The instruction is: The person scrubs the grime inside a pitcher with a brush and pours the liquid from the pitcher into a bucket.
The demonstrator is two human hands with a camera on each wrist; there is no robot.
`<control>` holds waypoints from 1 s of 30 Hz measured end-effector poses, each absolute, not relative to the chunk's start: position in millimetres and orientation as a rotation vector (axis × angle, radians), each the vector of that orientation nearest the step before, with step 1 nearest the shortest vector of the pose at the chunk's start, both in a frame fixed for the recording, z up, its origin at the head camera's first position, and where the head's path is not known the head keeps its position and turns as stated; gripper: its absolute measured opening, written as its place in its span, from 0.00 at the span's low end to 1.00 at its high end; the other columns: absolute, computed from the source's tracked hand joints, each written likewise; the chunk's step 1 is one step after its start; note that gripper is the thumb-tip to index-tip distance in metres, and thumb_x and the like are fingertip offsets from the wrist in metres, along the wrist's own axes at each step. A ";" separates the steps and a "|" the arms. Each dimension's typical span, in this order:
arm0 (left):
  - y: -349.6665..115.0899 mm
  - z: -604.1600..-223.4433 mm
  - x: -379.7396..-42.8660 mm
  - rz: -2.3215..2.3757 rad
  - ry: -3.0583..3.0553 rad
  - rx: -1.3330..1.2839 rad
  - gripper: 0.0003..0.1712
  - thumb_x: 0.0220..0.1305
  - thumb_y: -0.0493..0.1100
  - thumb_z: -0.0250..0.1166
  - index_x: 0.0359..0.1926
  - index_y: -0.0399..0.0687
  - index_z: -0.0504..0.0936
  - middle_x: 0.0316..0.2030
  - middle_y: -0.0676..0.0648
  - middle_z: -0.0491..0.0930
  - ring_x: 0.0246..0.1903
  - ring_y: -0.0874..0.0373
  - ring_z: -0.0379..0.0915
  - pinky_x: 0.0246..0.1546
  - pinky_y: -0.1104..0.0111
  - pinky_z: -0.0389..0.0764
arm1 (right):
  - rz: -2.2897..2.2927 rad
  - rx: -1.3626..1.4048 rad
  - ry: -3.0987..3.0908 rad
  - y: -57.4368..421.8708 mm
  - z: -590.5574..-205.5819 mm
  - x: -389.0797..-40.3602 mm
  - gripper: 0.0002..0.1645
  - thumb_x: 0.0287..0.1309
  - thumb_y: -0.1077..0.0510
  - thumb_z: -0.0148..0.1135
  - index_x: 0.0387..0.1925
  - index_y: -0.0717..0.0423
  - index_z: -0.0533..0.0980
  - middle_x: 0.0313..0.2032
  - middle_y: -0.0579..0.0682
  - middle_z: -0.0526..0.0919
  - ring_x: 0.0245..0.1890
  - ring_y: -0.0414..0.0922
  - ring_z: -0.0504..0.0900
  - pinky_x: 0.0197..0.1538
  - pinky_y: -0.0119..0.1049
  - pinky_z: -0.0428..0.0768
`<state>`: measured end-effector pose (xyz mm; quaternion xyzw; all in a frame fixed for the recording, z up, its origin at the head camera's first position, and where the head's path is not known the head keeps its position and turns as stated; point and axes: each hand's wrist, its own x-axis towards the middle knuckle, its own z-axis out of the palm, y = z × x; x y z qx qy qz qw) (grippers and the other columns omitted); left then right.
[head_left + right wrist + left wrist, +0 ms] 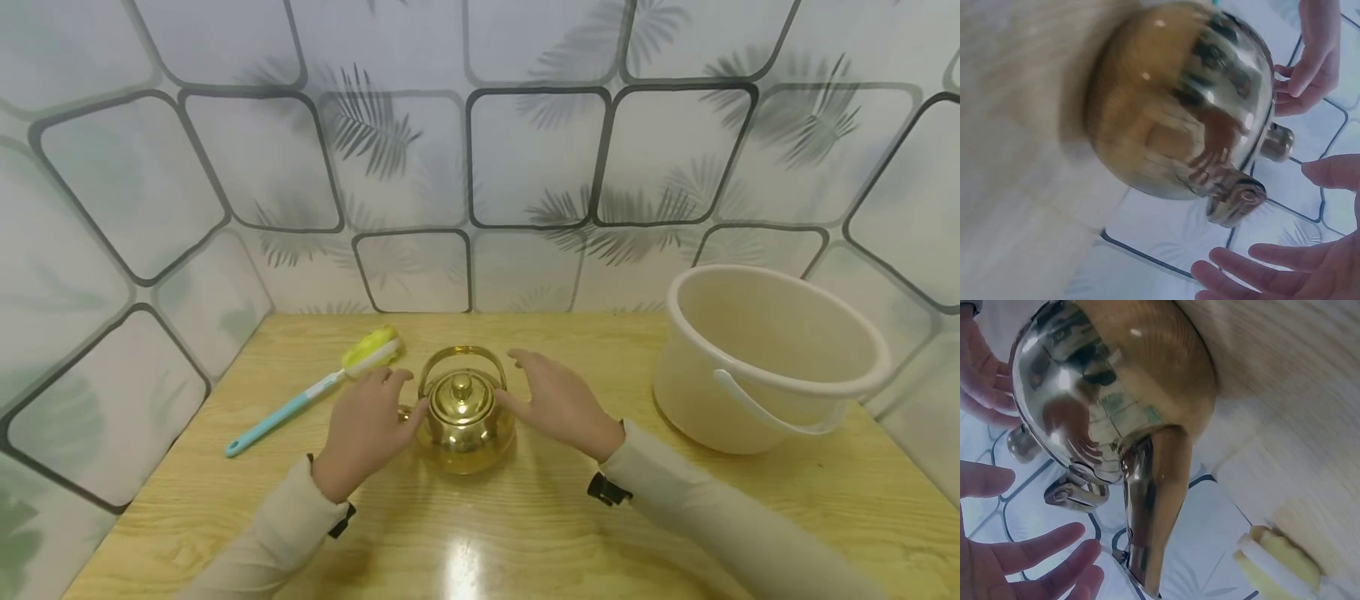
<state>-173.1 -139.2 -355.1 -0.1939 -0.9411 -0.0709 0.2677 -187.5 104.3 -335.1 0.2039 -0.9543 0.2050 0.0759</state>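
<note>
The kettle [465, 437] stands on the table [420, 554], with the left hand [369, 425] at its left and the right hand [558, 400] at its right. Both hands are spread wide and hold nothing; each wrist view shows a gap between that hand's own fingers and the metal. From here, the likeliest trouble seems to be an uneven push: if one side presses sooner or harder, the round, slick-looking body could slide or turn under the fingers. The spout [1157, 500] sits on the kettle's left side, close to the left hand, so a careless sweep there could knock it round. The lid [447, 408] might drop off in a steep tilt, since nothing visible clamps it down; whether there is liquid beneath it, and so a risk of spilling, cannot be told. The brush [318, 387] lies left of the kettle and the bucket [682, 396] well to its right, so a wide reach left seems likelier to bump something. The kettle itself is polished gold and bulging, with a small knob [461, 384] on the lid and an arched handle [461, 351] above its shoulders. Its shine mirrors the table's grain and the patterned wall [540, 158].
</note>
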 end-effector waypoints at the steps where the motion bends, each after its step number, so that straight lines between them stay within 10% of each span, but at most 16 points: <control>1: -139.5 -354.7 -175.5 -0.186 -2.520 -0.525 0.23 0.52 0.52 0.68 0.40 0.37 0.80 0.32 0.40 0.81 0.27 0.50 0.75 0.23 0.64 0.75 | 0.608 0.622 -2.845 103.0 -332.9 -189.5 0.37 0.58 0.42 0.59 0.62 0.61 0.66 0.58 0.57 0.76 0.55 0.54 0.77 0.56 0.49 0.75; 30: -134.0 -375.2 -202.8 -0.084 -2.411 -0.568 0.11 0.52 0.45 0.64 0.26 0.40 0.77 0.27 0.42 0.77 0.29 0.48 0.71 0.30 0.60 0.73 | 0.038 1.274 -2.343 64.6 -325.6 -211.8 0.12 0.55 0.51 0.62 0.39 0.51 0.78 0.31 0.45 0.83 0.29 0.41 0.80 0.32 0.35 0.77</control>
